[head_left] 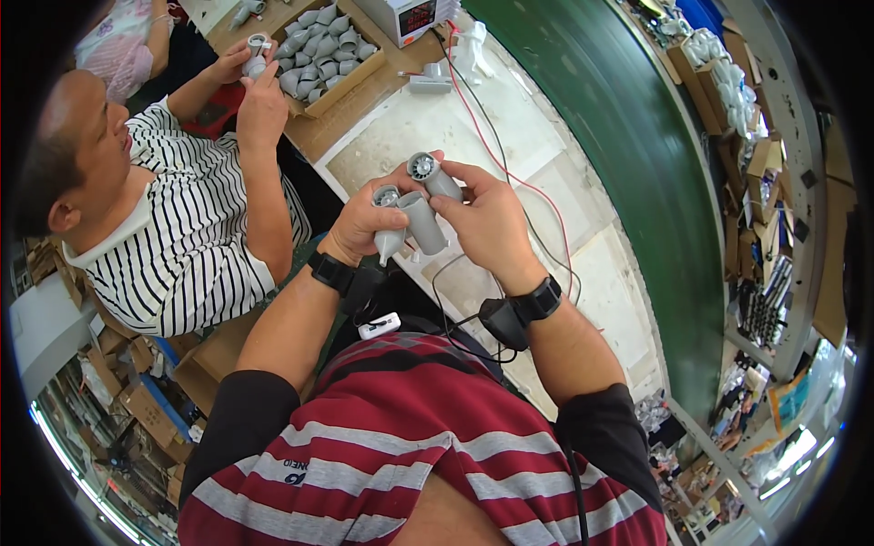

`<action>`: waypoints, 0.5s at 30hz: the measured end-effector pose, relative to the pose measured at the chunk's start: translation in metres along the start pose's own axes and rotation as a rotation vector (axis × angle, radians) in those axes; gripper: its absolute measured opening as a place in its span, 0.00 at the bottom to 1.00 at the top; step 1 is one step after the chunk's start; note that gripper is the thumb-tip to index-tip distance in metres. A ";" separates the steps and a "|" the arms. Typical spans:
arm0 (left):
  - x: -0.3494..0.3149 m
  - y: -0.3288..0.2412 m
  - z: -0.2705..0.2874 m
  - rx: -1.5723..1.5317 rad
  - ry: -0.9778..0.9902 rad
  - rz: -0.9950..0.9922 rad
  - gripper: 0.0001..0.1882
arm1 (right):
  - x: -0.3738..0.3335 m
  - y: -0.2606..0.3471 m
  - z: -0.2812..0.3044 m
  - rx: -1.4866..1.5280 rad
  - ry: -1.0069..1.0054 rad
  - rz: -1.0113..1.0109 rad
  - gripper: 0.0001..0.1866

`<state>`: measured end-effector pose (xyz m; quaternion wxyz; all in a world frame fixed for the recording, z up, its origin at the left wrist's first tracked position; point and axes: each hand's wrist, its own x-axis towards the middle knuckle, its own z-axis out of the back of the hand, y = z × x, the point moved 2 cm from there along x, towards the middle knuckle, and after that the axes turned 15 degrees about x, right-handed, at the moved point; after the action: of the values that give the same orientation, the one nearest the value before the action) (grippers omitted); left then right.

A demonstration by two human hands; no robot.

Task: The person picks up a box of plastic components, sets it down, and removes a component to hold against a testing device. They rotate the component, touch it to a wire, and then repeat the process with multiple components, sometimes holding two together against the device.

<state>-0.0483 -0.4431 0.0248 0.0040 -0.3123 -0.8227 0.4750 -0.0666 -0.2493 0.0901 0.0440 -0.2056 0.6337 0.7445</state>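
Note:
Above the near edge of the worktable, both my hands are closed on grey plastic parts. My left hand [366,221] grips a grey plastic housing [421,225] with a wide tube, its thumb across it. Beside that tube hangs a narrow-tipped grey cone [389,244], with a round opening above it; whether cone and tube are one piece I cannot tell. Between thumb and fingers, my right hand [487,214] holds a grey cylinder [443,186], whose round open end shows metallic, fin-like parts inside. It is tilted close above the tube, and the left fingertips reach behind it.
An open cardboard box [371,65] of grey cone-shaped parts stands far left, beside a white device [405,18]. Red and black wires [510,175] cross the worktable [592,273]. Right of it runs a green conveyor belt [628,136]. At left, a co-worker [196,209] holds a similar part.

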 end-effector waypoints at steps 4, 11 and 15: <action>0.003 -0.009 -0.003 0.317 -0.002 -0.109 0.24 | 0.002 -0.026 0.008 0.425 0.093 -0.056 0.23; -0.004 -0.017 -0.020 0.559 0.054 -0.132 0.22 | 0.012 -0.079 0.031 1.054 0.317 -0.126 0.21; -0.008 -0.014 -0.026 0.698 0.068 -0.180 0.21 | 0.015 -0.096 0.037 1.099 0.448 -0.120 0.22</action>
<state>-0.0408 -0.4320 0.0523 0.1797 -0.2342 -0.6345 0.7144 -0.0580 -0.1982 0.0006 0.0512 -0.3402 0.9072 0.2421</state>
